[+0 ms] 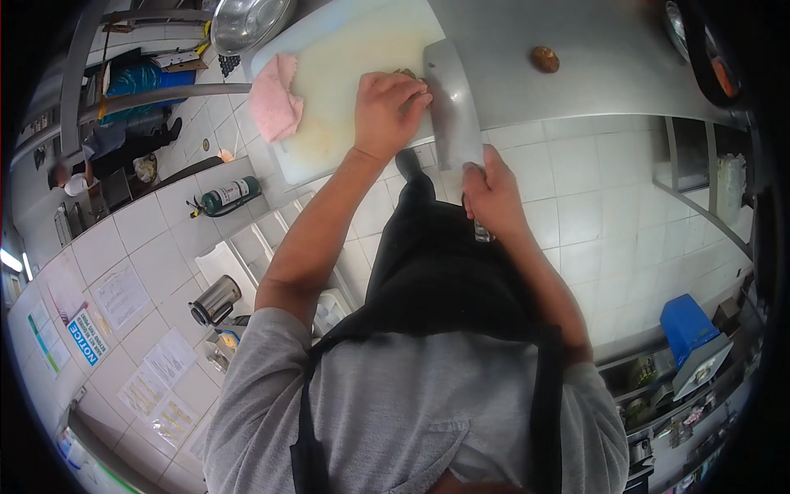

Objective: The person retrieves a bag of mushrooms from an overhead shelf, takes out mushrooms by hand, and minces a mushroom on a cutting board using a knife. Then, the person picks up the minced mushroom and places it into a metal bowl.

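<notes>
My right hand is wrapped around the handle of a wide-bladed cleaver. The cleaver's blade crosses the right edge of a white cutting board, just beside the fingertips of my left hand. Those fingers are bent and pressed together over a small brown piece of food, mostly hidden beneath them, so its kind is unclear. To the right, on the steel counter, lies a round brown item that looks like a mushroom cap. A folded pink cloth rests on the board's left edge.
A metal bowl stands beyond the board's left corner. The steel counter stretches right, its front edge near my arms. At far left another person is by some equipment. A fire extinguisher and a metal jug are at left.
</notes>
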`<move>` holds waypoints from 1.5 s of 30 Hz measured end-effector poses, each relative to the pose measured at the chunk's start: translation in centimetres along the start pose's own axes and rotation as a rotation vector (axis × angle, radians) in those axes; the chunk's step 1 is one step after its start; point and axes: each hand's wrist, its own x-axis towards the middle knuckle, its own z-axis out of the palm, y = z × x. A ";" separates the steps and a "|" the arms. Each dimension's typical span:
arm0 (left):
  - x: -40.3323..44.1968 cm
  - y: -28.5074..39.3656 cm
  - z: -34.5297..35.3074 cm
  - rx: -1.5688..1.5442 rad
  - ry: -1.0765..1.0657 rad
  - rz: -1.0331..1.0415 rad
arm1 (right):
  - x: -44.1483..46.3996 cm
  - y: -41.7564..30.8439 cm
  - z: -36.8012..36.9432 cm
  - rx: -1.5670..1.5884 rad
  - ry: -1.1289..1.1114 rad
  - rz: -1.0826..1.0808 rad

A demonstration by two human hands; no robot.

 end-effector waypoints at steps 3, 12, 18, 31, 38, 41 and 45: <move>0.0 -0.3 0.0 0.013 -0.004 0.021 | -1.5 -0.9 -0.6 0.020 0.035 -0.003; -1.4 -3.7 -3.0 -0.237 0.121 -0.368 | -0.7 -0.9 -0.7 0.091 -0.024 -0.002; -0.1 -3.9 -3.7 -0.020 -0.006 -0.154 | 0.0 -1.2 1.1 0.100 -0.101 0.027; -0.1 -3.5 -2.7 -0.039 -0.039 -0.190 | 0.3 -2.6 1.5 -0.093 -0.104 0.057; -0.1 -3.4 -2.7 -0.004 -0.079 -0.215 | 1.1 -3.1 2.2 -0.265 -0.060 0.031; -0.2 -3.3 -2.7 0.020 -0.074 -0.243 | 0.4 -3.1 1.9 -0.258 -0.082 0.023; -0.2 -3.6 -2.5 -0.055 -0.071 -0.276 | 1.9 -3.4 2.7 -0.282 -0.086 0.012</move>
